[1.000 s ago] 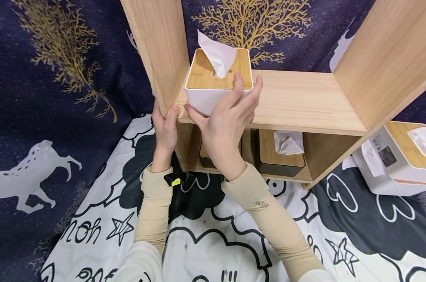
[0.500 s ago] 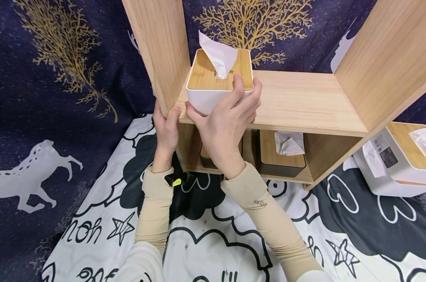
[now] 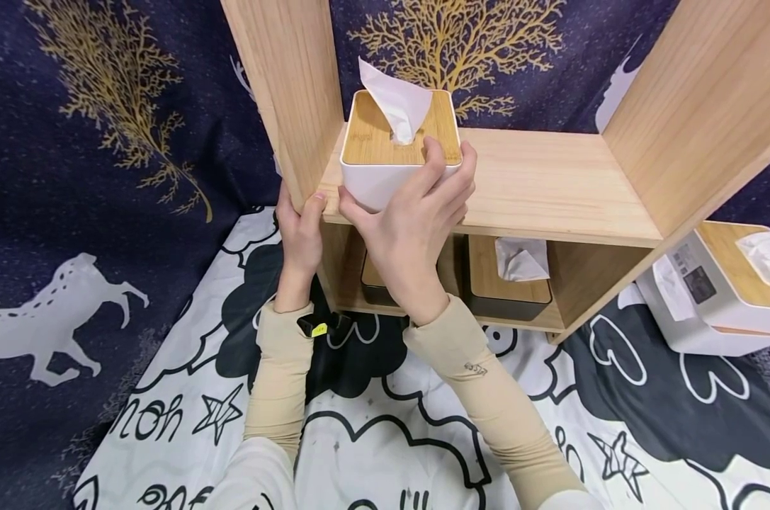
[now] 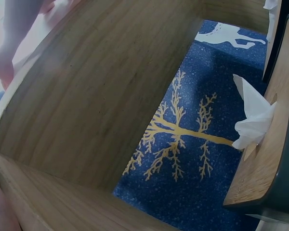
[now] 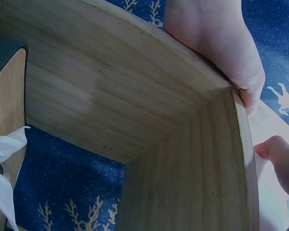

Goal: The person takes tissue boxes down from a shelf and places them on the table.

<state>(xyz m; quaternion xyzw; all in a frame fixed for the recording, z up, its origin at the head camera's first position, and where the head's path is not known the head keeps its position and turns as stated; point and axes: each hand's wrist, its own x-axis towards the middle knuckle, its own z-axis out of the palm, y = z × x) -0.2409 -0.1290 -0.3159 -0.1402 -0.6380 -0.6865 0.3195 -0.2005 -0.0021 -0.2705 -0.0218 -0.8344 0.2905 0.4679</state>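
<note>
A white tissue box [image 3: 375, 183] with a bamboo lid and a tissue sticking up from its slot sits at the left end of the wooden shelf unit's upper board [image 3: 550, 184]. My right hand [image 3: 410, 227] grips its front, thumb at the left and fingers at the right. To the left, my left hand [image 3: 300, 234] holds the front edge of the unit's side panel [image 3: 295, 92], thumb on the board's front. In the right wrist view the left hand [image 5: 216, 43] lies over the wooden edge. Only the right thumb [image 5: 277, 151] shows clearly there.
Two dark tissue boxes with wooden lids stand in the lower compartment; the right one [image 3: 508, 283] is plainer, the left one [image 3: 378, 280] partly hidden by my right arm. Stacked white tissue boxes [image 3: 735, 290] stand outside the right panel. Patterned cloth [image 3: 385, 425] lies below.
The white tissue box and my right hand have shifted slightly right and toward me. My left hand keeps its place on the side panel.
</note>
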